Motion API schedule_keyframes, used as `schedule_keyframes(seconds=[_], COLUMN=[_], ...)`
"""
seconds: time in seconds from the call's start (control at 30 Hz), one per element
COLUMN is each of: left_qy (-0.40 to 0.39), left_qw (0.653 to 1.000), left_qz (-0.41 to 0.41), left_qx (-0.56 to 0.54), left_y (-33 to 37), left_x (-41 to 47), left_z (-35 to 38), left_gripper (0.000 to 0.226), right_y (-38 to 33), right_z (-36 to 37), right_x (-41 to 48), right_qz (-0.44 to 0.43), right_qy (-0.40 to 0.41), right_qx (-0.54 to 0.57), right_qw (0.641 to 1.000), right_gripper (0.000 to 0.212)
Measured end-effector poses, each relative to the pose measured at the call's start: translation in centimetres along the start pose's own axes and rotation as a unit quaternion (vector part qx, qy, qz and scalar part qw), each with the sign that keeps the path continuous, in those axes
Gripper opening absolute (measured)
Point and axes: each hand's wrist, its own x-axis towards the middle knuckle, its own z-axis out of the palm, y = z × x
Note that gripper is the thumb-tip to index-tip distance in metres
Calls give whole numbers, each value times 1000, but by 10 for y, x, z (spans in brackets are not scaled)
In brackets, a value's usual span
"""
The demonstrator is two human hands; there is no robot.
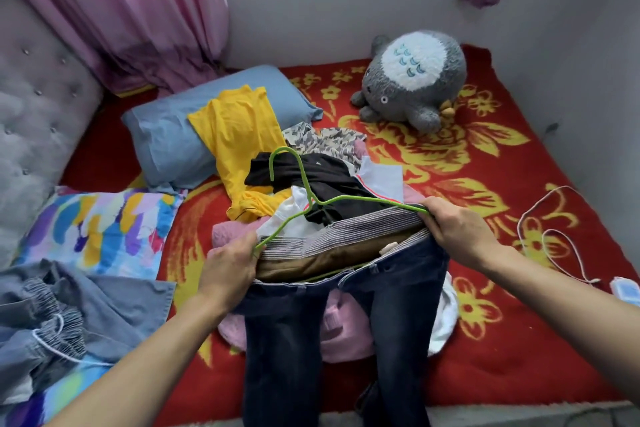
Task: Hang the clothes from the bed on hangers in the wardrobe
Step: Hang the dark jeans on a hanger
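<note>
Left grip (228, 267) and right grip (457, 232) each pinch the jeans (284, 340) at the waistband against a green hanger (312, 202), stretching them between to fit; more clothes (311, 170) wait on the bed (485, 163) just beyond.

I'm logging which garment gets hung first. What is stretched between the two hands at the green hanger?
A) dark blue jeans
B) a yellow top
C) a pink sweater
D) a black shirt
A: the left hand and the right hand each grip the waistband of the dark blue jeans at an end of the green hanger, and the legs hang toward the camera.
</note>
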Motion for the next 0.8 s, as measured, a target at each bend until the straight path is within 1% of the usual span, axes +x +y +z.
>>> schedule_keyframes(seconds=[0.07, 0.1, 0.17, 0.2, 0.27, 0.3, 0.37, 0.43, 0.47, 0.53, 0.57, 0.63, 0.67, 0.73, 0.8], left_qy=[-15, -19, -8, -3, -8, -13, -17, -12, -9, -28, -43, -40, -37, -34, -30], left_qw=[999, 998, 997, 997, 996, 995, 994, 997, 999, 991, 972, 912, 878, 797, 713], left_qz=[43, 52, 57, 55, 52, 56, 73, 75, 46, -54, -103, -170, -192, -239, -269], left_qx=[14, 24, 44, 51, 70, 79, 80, 31, -13, -123, -205, -371, -437, -554, -647], left_y=[2, 2, 2, 2, 1, 1, 2, -2, -8, -25, -33, -38, -34, -20, -12], left_x=[-1, -1, -1, -2, -1, -1, -1, -3, -4, -7, -8, -11, -11, -10, -8], left_z=[-1, -2, -6, -8, -13, -15, -18, -24, -26, -31, -34, -41, -45, -54, -62], left_gripper=[20, 21, 9, 8, 16, 19, 28, 33, 32, 33, 30, 15, 14, 20, 24], right_y=[-8, -13, -19, -20, -20, -21, -26, -31, -34, -35, -34, -36, -37, -39, -42], right_z=[-5, -7, -7, -6, -2, 1, 1, -4, -9, -21, -27, -37, -39, -43, -48], right_x=[5, 8, 10, 10, 6, 3, -1, 0, 3, 10, 12, 16, 18, 20, 23], right_qz=[-18, -26, -29, -25, -14, -10, 3, 27, 44, 66, 69, 67, 66, 68, 72], right_qy=[16, 10, -23, -37, -58, -59, -43, -11, 12, 64, 85, 110, 114, 109, 109], right_qx=[-22, -29, -47, -54, -67, -75, -77, -52, -31, 4, 18, 37, 44, 51, 47], right_qw=[999, 999, 998, 998, 996, 995, 996, 998, 998, 996, 994, 991, 990, 990, 990], right_gripper=[21, 17, 16, 20, 33, 41, 48, 49, 47, 47, 52, 58, 58, 54, 52])
